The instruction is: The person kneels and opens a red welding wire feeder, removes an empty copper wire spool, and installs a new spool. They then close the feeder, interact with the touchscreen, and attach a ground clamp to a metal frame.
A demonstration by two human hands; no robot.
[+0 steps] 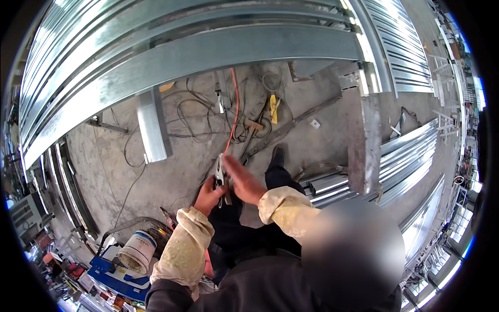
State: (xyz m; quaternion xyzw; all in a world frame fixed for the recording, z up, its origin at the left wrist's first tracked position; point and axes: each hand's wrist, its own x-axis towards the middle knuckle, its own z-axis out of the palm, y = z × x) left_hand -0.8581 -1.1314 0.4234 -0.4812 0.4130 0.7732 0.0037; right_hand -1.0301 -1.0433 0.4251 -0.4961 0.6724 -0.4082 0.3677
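In front of my lap, my left hand (209, 196) is closed around a silver metal tool that looks like locking pliers (220, 174). The tool points away from me, its upper end clear of the left fingers. My right hand (244, 182) lies alongside it on the right, fingers stretched out, with the fingertips by the tool's upper end. Whether those fingertips press on it is hard to make out. A thin red hose (235, 104) runs along the floor beyond the hands. Pale patterned sleeves cover both forearms.
Long galvanized steel profiles (249, 49) span the space ahead, with a rusty steel post (362, 140) at right. Tangled cables (200, 117), a hammer (252, 126) and a yellow item (274, 109) lie on the concrete. A dirty white bucket (137, 252) stands at lower left.
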